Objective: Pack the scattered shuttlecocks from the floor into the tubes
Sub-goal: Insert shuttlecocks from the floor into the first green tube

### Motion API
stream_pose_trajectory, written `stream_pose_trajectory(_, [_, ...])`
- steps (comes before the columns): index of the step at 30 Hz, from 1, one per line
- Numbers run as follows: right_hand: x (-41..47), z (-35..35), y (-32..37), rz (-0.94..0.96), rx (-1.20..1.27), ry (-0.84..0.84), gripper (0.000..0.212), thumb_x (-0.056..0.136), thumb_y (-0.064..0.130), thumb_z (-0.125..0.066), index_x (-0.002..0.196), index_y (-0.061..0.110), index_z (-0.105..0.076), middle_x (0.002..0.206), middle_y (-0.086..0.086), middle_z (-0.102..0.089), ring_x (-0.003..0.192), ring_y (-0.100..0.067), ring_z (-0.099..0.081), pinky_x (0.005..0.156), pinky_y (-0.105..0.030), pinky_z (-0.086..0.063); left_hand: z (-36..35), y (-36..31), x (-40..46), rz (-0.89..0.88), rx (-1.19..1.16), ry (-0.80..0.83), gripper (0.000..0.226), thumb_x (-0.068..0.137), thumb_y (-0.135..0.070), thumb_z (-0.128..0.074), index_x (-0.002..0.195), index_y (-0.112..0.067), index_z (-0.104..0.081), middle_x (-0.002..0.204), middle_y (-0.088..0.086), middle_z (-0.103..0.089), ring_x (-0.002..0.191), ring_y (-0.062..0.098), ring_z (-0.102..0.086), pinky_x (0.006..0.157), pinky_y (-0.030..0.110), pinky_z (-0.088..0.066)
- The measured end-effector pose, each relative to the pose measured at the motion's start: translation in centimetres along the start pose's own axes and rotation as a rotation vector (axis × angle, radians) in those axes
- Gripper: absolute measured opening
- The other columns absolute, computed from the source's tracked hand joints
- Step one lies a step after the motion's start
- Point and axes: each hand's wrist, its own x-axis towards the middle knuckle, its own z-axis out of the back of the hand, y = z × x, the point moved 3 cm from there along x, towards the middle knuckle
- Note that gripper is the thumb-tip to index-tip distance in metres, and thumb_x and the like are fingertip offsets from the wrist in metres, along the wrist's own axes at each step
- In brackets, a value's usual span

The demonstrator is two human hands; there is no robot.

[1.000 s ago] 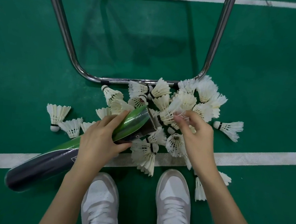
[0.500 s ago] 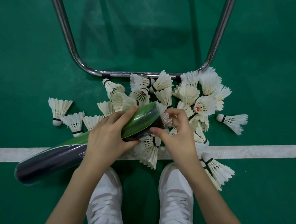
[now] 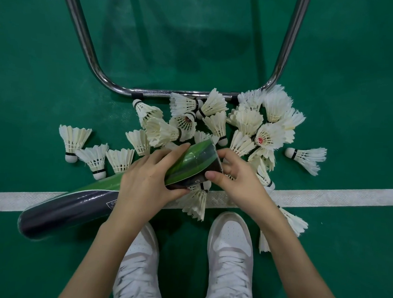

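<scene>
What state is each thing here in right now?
Green and black cardboard tube: tilted, mouth open, gripped.
Left hand: grips the tube.
Right hand: fingers curled at the tube's mouth.
White feather shuttlecocks: scattered on the floor.
Chrome metal frame: standing on the floor.

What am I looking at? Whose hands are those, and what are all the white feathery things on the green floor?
The camera sits on a person's head and looks down, so you see their own two arms and white shoes. The green is a sports floor with a white line across it. The feathery things are shuttlecocks, the birdies you hit in badminton. Many lie in a heap, a few apart. The left hand grips a long green and dark tube, which is where the birdies go. The right hand is at the tube's open end, fingers curled on its rim. Whether it holds a birdie is hidden. The shiny bent pipe at the top is a metal frame.
</scene>
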Motion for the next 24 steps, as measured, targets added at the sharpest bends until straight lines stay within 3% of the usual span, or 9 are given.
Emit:
stream_pose_trajectory(3, [0.1, 0.1, 0.1, 0.032, -0.051, 0.055, 0.024, 0.087, 0.005, -0.06, 0.095, 0.028, -0.057, 0.093, 0.01, -0.068, 0.088, -0.006, -0.066, 0.08, -0.022, -0.053, -0.1, 0.0, -0.1, -0.014, 0.002, 0.0, 0.09, 0.056, -0.05, -0.078, 0.136, -0.032, -0.041, 0.109, 0.001, -0.062, 0.088, 0.028, -0.062, 0.068, 0.038, -0.05])
stream_pose_trajectory(6, [0.2, 0.2, 0.0, 0.07, -0.078, 0.035, 0.025, 0.085, 0.006, -0.063, 0.088, 0.03, -0.06, 0.079, 0.019, -0.065, 0.08, -0.002, -0.062, 0.075, -0.017, -0.049, -0.1, 0.1, -0.1, -0.009, 0.005, 0.005, 0.089, 0.057, -0.052, -0.076, 0.136, -0.032, -0.041, 0.11, 0.001, -0.062, 0.089, 0.027, -0.062, 0.068, 0.037, -0.05])
stream_pose_trajectory(8, [0.2, 0.1, -0.3, 0.079, -0.098, 0.004, 0.022, 0.084, 0.008, -0.065, 0.084, 0.029, -0.061, 0.075, 0.016, -0.063, 0.078, -0.007, -0.059, 0.075, -0.022, -0.048, 0.0, 0.1, 0.0, -0.009, 0.007, 0.004, 0.088, 0.057, -0.053, -0.074, 0.137, -0.032, -0.041, 0.111, 0.001, -0.063, 0.09, 0.027, -0.062, 0.067, 0.038, -0.05])
stream_pose_trajectory(11, [0.3, 0.3, -0.4, 0.075, -0.105, -0.017, 0.023, 0.082, 0.007, -0.066, 0.083, 0.029, -0.061, 0.079, 0.012, -0.064, 0.082, -0.011, -0.061, 0.079, -0.028, -0.048, 0.0, 0.0, 0.0, -0.009, 0.005, 0.003, 0.089, 0.056, -0.051, -0.075, 0.136, -0.032, -0.042, 0.11, 0.001, -0.063, 0.089, 0.027, -0.063, 0.067, 0.038, -0.05])
stream_pose_trajectory(16, [0.0, 0.6, -0.5, 0.044, -0.052, -0.022, 0.024, 0.081, 0.008, -0.067, 0.091, 0.029, -0.059, 0.093, 0.009, -0.068, 0.091, -0.005, -0.064, 0.084, -0.02, -0.05, -0.1, 0.0, 0.0, -0.004, 0.019, 0.012, 0.09, 0.056, -0.049, -0.08, 0.136, -0.032, -0.043, 0.109, 0.001, -0.063, 0.088, 0.027, -0.063, 0.066, 0.038, -0.05])
stream_pose_trajectory(20, [-0.5, 3.0, -0.6, 0.046, -0.072, -0.152, 0.013, 0.083, 0.017, -0.064, 0.091, 0.026, -0.061, 0.093, 0.007, -0.069, 0.09, -0.009, -0.065, 0.083, -0.019, -0.051, -0.2, 0.0, 0.1, 0.016, 0.001, 0.046, 0.089, 0.059, -0.051, -0.078, 0.138, -0.034, -0.04, 0.113, -0.001, -0.062, 0.093, 0.025, -0.061, 0.069, 0.036, -0.049])
stream_pose_trajectory(24, [-0.5, 6.8, -1.6, 0.065, -0.166, -0.463, 0.003, 0.086, 0.022, -0.063, 0.088, 0.024, -0.063, 0.09, 0.009, -0.067, 0.09, -0.007, -0.062, 0.083, -0.02, -0.048, -0.2, 0.0, 0.1, 0.021, -0.005, 0.049, 0.089, 0.059, -0.052, -0.077, 0.138, -0.034, -0.039, 0.114, -0.001, -0.062, 0.093, 0.026, -0.061, 0.068, 0.036, -0.049])
